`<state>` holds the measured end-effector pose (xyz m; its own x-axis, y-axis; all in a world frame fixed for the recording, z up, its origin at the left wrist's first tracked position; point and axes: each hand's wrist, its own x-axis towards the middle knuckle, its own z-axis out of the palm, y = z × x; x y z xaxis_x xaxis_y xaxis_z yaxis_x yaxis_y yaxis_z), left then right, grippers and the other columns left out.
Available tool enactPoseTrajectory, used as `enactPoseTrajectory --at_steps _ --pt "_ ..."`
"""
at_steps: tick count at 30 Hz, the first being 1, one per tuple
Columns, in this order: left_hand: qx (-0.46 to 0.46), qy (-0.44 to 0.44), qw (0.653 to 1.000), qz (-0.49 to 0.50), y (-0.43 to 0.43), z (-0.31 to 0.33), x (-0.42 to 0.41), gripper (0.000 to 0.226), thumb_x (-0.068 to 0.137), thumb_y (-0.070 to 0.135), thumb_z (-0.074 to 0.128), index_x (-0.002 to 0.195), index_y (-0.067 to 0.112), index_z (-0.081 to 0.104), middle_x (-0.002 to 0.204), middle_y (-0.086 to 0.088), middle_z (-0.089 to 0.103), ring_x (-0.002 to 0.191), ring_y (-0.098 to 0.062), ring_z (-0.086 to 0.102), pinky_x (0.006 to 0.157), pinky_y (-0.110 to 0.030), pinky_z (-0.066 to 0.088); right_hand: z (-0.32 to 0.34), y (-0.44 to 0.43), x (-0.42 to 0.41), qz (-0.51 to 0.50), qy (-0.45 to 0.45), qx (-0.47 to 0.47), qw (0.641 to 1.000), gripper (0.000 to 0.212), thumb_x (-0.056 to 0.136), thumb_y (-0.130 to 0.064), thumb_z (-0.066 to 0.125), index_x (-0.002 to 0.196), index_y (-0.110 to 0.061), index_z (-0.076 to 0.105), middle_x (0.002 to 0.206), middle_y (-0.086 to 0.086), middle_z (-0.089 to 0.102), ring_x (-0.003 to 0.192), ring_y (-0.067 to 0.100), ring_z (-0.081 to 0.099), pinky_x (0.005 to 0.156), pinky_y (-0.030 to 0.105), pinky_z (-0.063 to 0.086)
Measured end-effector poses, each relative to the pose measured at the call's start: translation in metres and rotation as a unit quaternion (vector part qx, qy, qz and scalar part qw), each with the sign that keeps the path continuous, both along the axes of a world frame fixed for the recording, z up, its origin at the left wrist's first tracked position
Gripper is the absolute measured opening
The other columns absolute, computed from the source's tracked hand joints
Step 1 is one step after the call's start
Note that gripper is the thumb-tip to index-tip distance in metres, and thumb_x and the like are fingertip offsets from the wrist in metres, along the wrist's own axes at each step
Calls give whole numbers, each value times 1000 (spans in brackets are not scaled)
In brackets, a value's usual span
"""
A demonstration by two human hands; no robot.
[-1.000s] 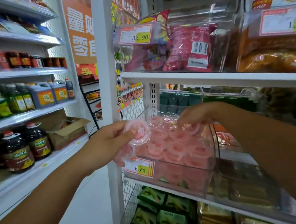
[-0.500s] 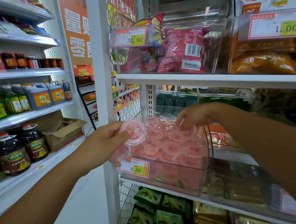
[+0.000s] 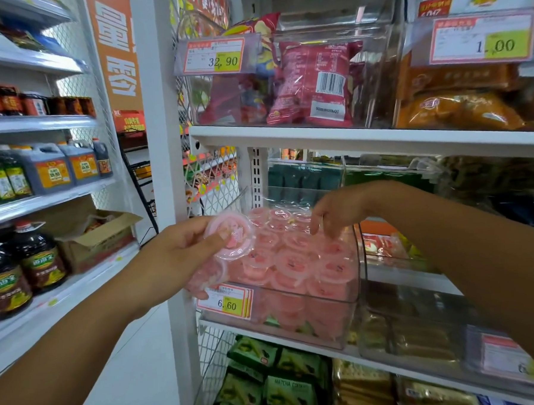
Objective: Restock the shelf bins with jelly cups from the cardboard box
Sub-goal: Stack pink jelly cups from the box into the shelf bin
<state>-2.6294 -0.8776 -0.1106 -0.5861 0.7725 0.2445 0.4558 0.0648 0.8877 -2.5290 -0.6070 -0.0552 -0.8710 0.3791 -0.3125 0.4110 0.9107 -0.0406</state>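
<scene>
White supermarket shelves [image 3: 349, 137] carry a clear plastic bin [image 3: 361, 259] packed with round pink jelly cups [image 3: 293, 263]. The left grip [image 3: 176, 259] clasps two more pink cups [image 3: 228, 235] beside the bin's front corner; the right grip [image 3: 337, 214] hangs relaxed, fingers spread, above the stocked cups.

White shelf [image 3: 266, 337] holds clear bin [image 3: 361, 259], pink jelly cups [image 3: 293, 263] inside

hidden: lower pink plastic jelly cup [image 3: 206, 275] half behind left hand [image 3: 176, 258] | blurred: bottom-layer cups [image 3: 292, 317] behind clear plastic bin [image 3: 359, 259] front wall | unreadable: red-and-yellow price tag [image 3: 224, 300] small print
</scene>
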Motion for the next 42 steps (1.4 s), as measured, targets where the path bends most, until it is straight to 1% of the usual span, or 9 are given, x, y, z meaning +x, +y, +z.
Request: enactPoseTrajectory --at_steps 4,14,19,24,28,31,37,40,42 --pt "-1 -1 1000 3 -1 1 -1 37 77 49 57 107 32 70 90 -1 75 75 -24 73 55 -35 58 1 -9 -8 -8 -58 -34 998 46 91 -11 60 136 -8 53 136 9 54 120 24 55 97 32 48" --pt "-2 -7 1000 4 -5 3 -5 35 79 47 57 108 31 70 91 0 75 74 -21 73 53 -36 58 -5 -4 -8 -14 -3 -152 988 55 87 -7 65 136 -27 50 115 3 60 108 23 62 94 37 54" --pt "-10 -2 1000 15 -5 3 -4 29 85 42 56 109 32 69 92 2 75 78 -22 73 64 -47 61 1 -6 -6 -16 -31 -109 993 58 85 -4 67 138 -23 49 128 7 55 119 26 56 95 30 50" --pt "-13 25 1000 5 2 7 1 21 94 37 54 109 36 69 94 10 74 79 -13 72 60 -33 59 7 -14 4 25 58 -54 997 41 93 -21 63 133 -22 56 126 -6 56 117 19 57 101 29 45" --pt "-31 53 998 10 17 16 2 23 95 48 51 112 45 67 102 12 73 91 -13 70 85 -39 57 9 -28 7 30 192 -376 906 35 91 -25 62 125 -18 61 116 8 69 102 21 68 89 30 55" --pt "-39 65 997 25 30 22 4 23 93 52 52 109 46 67 102 6 72 92 -17 69 88 -42 55 0 -42 -4 41 230 -480 845 37 83 -16 66 120 -10 60 110 16 69 89 22 69 77 29 58" --pt "-37 19 995 89 36 25 1 36 89 51 59 122 35 57 103 5 67 84 -12 66 71 -28 57 -9 -43 -34 -23 340 -421 841 15 84 0 69 99 0 65 86 15 71 61 16 68 62 26 56" --pt "1 -68 992 103 19 24 -9 23 88 38 67 109 28 67 98 3 70 83 -14 68 75 -35 61 -8 -24 -64 -94 349 -302 882 25 83 -5 72 103 8 66 92 23 72 77 31 71 85 45 57" --pt "-11 -101 991 83 5 22 -18 27 80 28 78 106 28 70 104 1 71 92 -19 71 79 -39 61 -13 -18 -84 -131 331 -256 899 27 81 -9 74 100 9 68 90 22 73 82 34 70 85 46 57"
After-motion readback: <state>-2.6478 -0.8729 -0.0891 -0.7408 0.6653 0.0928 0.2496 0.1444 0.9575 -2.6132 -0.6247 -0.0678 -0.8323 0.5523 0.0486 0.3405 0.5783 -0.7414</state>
